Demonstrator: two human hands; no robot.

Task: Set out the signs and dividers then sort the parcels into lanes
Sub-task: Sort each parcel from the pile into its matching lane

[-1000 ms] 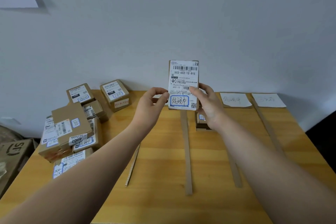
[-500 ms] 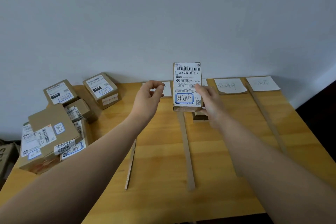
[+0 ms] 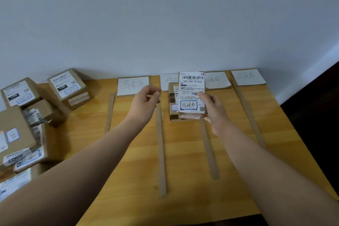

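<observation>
My right hand grips a small cardboard parcel by its right edge, label facing me, held above the table over the second lane. Behind it a parcel lies in that lane. My left hand hovers to the left of the held parcel with loosely curled fingers and holds nothing. Several white paper signs line the back edge, among them a first sign and a far-right sign. Cardboard strip dividers run front to back between the lanes.
A heap of unsorted parcels fills the left side of the wooden table. A wall rises right behind the signs. The table's right edge drops to dark floor.
My left hand has let go of the parcel and drawn away to the left. My right hand has carried the parcel lower and to the right, over the lanes. The view has tilted down.
</observation>
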